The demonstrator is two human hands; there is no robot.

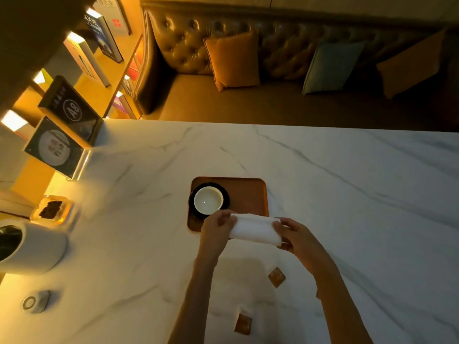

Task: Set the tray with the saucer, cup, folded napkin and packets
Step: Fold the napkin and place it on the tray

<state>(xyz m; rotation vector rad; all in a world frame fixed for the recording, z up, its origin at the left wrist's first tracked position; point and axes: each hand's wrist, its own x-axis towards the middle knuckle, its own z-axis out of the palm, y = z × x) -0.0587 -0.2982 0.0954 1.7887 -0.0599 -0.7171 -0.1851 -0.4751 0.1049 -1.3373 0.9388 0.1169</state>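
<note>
Napkin (253, 228) pinched by left hand (215, 229) and right hand (296, 235); book (70, 106) seemingly reads "A8".

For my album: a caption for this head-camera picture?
Left hand and right hand hold a napkin by the tray; cup sits on saucer, packets lie on the table.

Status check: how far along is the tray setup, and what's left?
Done: the saucer sits on the tray with the cup on it. In hand: the left hand and right hand grip the napkin by its ends over the tray's near edge. Left: laying the napkin down, then moving the upper packet and lower packet from the table onto the tray.
</note>
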